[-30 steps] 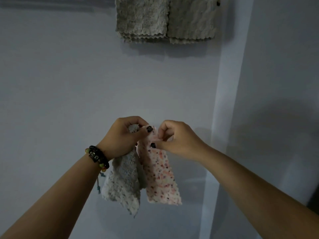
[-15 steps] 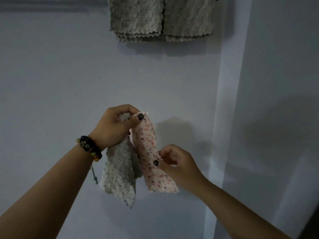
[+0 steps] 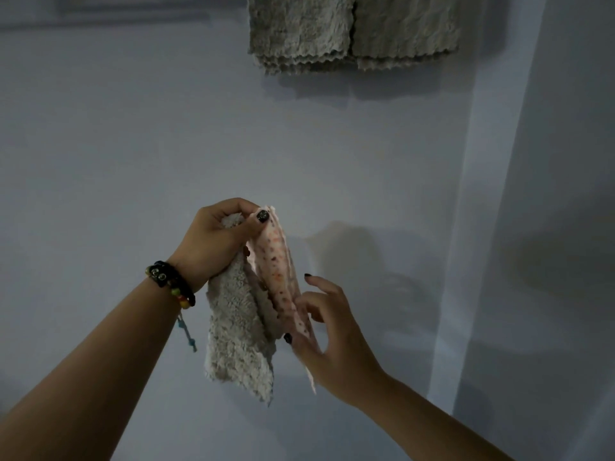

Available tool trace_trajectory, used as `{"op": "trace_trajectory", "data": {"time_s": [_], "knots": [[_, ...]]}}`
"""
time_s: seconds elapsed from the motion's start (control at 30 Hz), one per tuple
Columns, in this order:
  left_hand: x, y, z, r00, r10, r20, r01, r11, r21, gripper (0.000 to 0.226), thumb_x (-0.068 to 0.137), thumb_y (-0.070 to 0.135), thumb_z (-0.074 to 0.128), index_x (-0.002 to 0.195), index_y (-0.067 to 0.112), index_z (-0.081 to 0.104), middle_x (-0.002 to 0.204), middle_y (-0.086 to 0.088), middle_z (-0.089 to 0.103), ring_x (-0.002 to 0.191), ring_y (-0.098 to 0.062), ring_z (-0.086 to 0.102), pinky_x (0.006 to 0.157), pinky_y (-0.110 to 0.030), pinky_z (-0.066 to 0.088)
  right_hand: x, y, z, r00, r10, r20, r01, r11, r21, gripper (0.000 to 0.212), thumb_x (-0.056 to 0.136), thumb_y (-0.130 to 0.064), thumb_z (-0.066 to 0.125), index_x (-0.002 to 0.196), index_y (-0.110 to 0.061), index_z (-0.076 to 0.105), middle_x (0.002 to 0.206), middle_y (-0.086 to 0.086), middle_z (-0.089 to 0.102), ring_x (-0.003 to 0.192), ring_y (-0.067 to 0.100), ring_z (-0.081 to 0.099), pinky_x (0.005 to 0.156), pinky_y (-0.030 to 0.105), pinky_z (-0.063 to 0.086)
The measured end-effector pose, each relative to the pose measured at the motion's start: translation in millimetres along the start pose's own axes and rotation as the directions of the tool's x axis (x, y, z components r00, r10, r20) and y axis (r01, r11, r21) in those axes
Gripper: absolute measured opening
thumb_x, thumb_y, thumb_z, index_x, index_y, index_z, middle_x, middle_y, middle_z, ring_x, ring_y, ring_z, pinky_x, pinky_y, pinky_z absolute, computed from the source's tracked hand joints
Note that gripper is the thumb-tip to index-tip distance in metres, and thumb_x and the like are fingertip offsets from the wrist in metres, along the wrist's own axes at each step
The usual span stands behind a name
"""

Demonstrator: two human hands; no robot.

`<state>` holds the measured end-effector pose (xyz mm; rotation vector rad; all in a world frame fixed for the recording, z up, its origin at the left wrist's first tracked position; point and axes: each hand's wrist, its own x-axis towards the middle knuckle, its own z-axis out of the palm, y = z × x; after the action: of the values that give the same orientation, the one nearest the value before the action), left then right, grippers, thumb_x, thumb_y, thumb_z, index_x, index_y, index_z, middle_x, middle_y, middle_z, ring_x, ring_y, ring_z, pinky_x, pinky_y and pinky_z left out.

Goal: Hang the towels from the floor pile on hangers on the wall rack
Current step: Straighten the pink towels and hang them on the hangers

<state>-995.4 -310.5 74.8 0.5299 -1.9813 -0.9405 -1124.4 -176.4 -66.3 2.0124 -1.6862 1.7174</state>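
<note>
Two small towels held up before the wall: a grey fluffy towel and a pink spotted towel, both bunched at their top ends in the left hand, fingers and thumb curled tight round them. Right hand lower and to the right, fingers loosely spread against the pink towel's lower part, thumb at its edge, not clamped. Both soft, light, limp, likely to sag and fold wherever unsupported; best pinched at a top corner or hem. Hung towels far above, at the top edge. No hanger visible.
</note>
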Motion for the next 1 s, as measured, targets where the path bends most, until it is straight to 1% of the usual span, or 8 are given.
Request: {"op": "trace_trajectory", "data": {"time_s": [0.2,0.4,0.53,0.6,0.7,0.8,0.9,1.0], "knots": [[-6,1,-1,1.000,-0.025,0.006,0.025,1.000,-0.017,0.017,0.090,0.022,0.061,0.082,0.008,0.068,0.070,-0.003,0.063,0.056,-0.015,0.056,0.056,-0.026,0.053,1,-4,2,0.995,-0.089,0.034,0.092,0.989,-0.120,0.042,0.091,-0.021,0.057,0.131,-0.027,0.046,0.153,-0.003,0.019,0.114,0.008,0.053,0.073,0.005,0.044],[-11,3,3,0.999,-0.035,-0.002,0.035,0.999,-0.032,0.015,0.092,0.017,0.061,0.082,0.009,0.068,0.065,0.005,0.064,0.054,-0.009,0.056,0.055,-0.024,0.053,-7,-5,3,0.993,-0.104,0.050,0.112,0.976,-0.189,0.050,0.093,-0.024,0.053,0.141,-0.026,0.041,0.156,-0.001,0.015,0.117,0.018,0.057,0.075,0.008,0.047],[-12,6,3,0.999,-0.031,-0.012,0.030,0.999,-0.038,0.015,0.092,0.018,0.061,0.082,0.009,0.068,0.065,0.005,0.064,0.054,-0.010,0.056,0.055,-0.025,0.053,-14,-3,3,0.999,-0.032,-0.003,0.031,0.971,-0.238,0.051,0.091,-0.036,0.049,0.139,-0.020,0.041,0.154,-0.004,0.021,0.092,0.018,0.065,0.063,0.017,0.052],[-12,7,3,0.999,-0.034,-0.023,0.033,0.999,-0.041,0.015,0.091,0.018,0.061,0.082,0.010,0.068,0.065,0.005,0.064,0.055,-0.010,0.056,0.056,-0.025,0.054,-17,-1,3,1.000,0.025,-0.018,-0.028,0.966,-0.258,0.054,0.091,-0.043,0.044,0.139,-0.019,0.043,0.152,-0.005,0.025,0.100,0.016,0.061,0.073,0.021,0.054],[-13,8,4,0.998,-0.047,-0.034,0.045,0.998,-0.053,0.015,0.092,0.019,0.062,0.081,0.012,0.069,0.067,0.003,0.064,0.055,-0.011,0.056,0.056,-0.027,0.053,-20,7,0,0.995,0.102,-0.021,-0.104,0.962,-0.252,0.062,0.087,-0.052,0.037,0.138,-0.016,0.045,0.143,-0.005,0.037,0.115,0.009,0.050,0.089,0.007,0.038],[-16,10,3,0.998,-0.055,-0.038,0.053,0.997,-0.051,0.015,0.092,0.019,0.062,0.081,0.011,0.069,0.068,0.002,0.066,0.055,-0.011,0.057,0.057,-0.027,0.053,-19,15,-3,0.988,0.152,-0.025,-0.154,0.972,-0.179,0.057,0.086,-0.050,0.043,0.125,-0.012,0.058,0.120,-0.003,0.054,0.102,0.006,0.055,0.085,0.006,0.037],[-18,10,-1,0.997,-0.049,-0.058,0.049,0.999,-0.008,0.014,0.092,0.018,0.062,0.082,0.010,0.069,0.065,0.007,0.066,0.054,-0.008,0.058,0.057,-0.025,0.053,-16,26,-7,0.964,0.243,-0.108,-0.249,0.967,-0.050,0.040,0.083,-0.046,0.050,0.087,-0.010,0.068,0.081,-0.004,0.060,0.074,0.005,0.056,0.065,0.018,0.044],[-20,8,-9,0.994,-0.043,-0.098,0.052,0.995,0.088,0.014,0.090,0.019,0.064,0.083,0.009,0.071,0.066,0.007,0.068,0.056,-0.006,0.060,0.062,-0.027,0.056,-10,39,-22,0.942,0.268,-0.200,-0.287,0.955,-0.071,0.047,0.083,-0.052,0.051,0.053,-0.016,0.044,0.052,-0.006,0.036,0.051,0.008,0.039,0.050,0.023,0.026]]}}
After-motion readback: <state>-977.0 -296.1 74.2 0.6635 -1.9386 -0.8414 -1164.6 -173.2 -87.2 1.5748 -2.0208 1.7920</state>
